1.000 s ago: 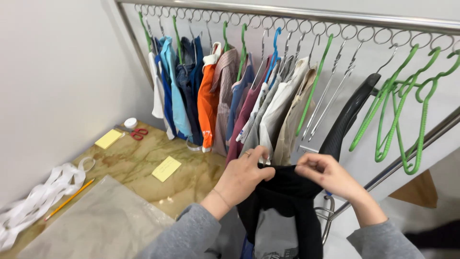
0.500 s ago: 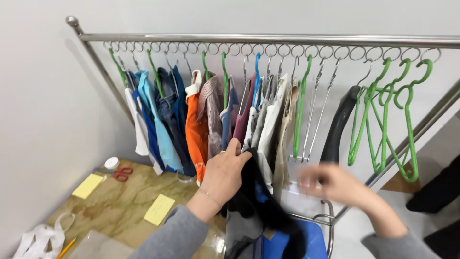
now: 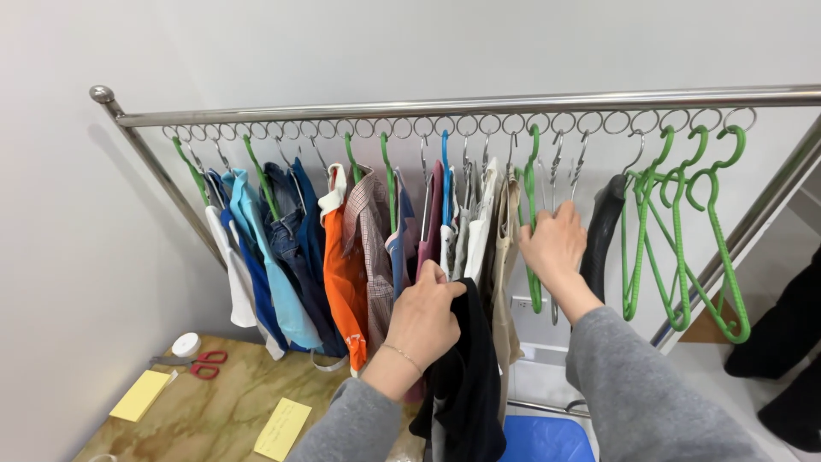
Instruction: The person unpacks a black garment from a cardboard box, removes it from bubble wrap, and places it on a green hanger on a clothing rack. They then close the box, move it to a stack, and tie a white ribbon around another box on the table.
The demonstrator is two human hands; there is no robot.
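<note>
My left hand grips the top of a black garment that hangs down from it, in front of the row of hung clothes. My right hand is raised to the metal rail's ring row and closes on a hanger next to the beige garment; the fingers hide which hanger it holds. The steel clothes rail runs across the top with several rings. Shirts in white, blue, orange, plaid and maroon hang on green hangers to the left.
Empty green hangers and a black hanger hang at the right. A marble-look table at lower left carries yellow sticky notes, red scissors and a white tape roll. A blue bin sits below. A slanted rail strut stands right.
My right hand let go of the black garment and rose to a hanger on the rail. My left hand keeps the garment and lifted it nearer the hung clothes. The view tilted up.
</note>
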